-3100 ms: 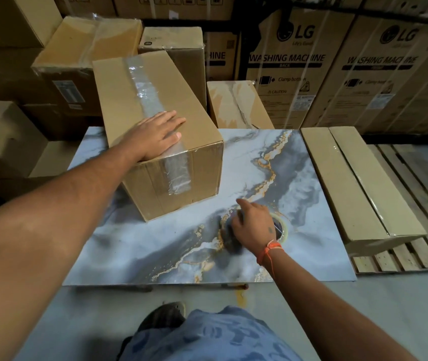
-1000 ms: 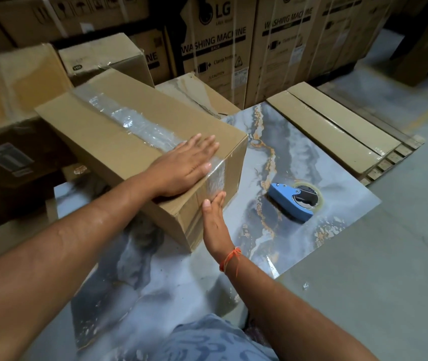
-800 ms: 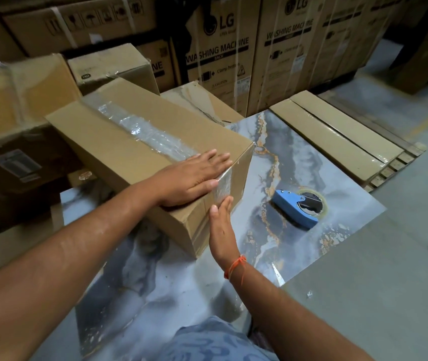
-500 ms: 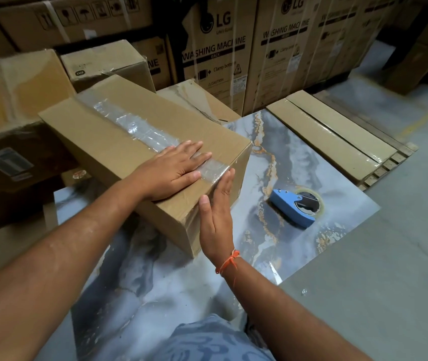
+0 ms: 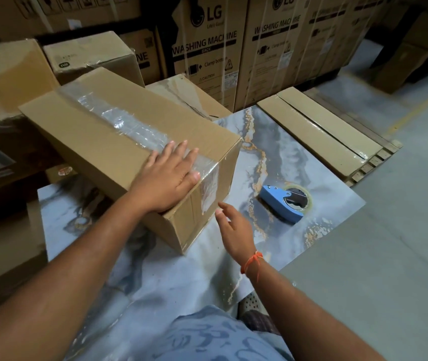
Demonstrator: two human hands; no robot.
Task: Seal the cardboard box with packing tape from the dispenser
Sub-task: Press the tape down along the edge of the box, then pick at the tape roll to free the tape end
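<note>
Cardboard box [image 5: 119, 142] under flat left hand [image 5: 167, 175] (taped)

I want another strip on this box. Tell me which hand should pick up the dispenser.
Right. The right hand is open and free, off the box, on the side where the blue tape dispenser lies on the marble slab. The left hand lies flat on the cardboard box.

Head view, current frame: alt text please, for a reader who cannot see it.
A person's left hand presses flat on a clear-taped cardboard box on a marbled table. The right hand hovers open beside the box's end; a blue tape dispenser lies to the right.
</note>
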